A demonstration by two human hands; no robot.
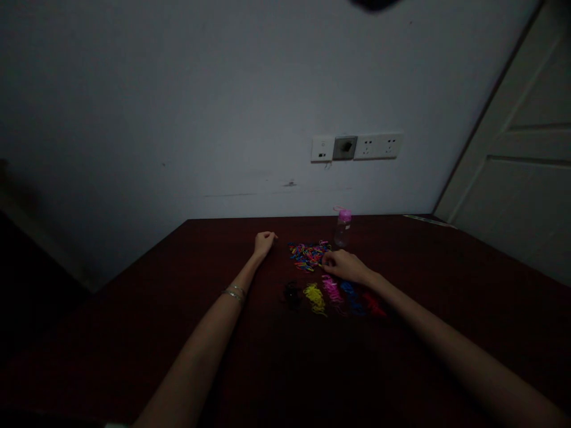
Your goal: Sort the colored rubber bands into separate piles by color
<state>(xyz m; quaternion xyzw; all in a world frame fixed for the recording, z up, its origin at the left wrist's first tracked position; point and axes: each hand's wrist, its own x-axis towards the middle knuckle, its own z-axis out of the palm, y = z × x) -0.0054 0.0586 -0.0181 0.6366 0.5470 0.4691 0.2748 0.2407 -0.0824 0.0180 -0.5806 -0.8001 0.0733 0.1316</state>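
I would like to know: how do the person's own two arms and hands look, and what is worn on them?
Both the left hand and the right hand are without gloves, and no sleeve shows on either forearm. Around the left wrist is a thin, shiny, silvery bracelet, perhaps with two bands. Nothing is seen on the right wrist.

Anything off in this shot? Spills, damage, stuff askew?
Mainly the wall: a dark scuff above the table stands out against pale paint. A dark blur also cuts into the top edge; can't tell what. The multicolored pile of bands by the right hand looks loose, not spilled.
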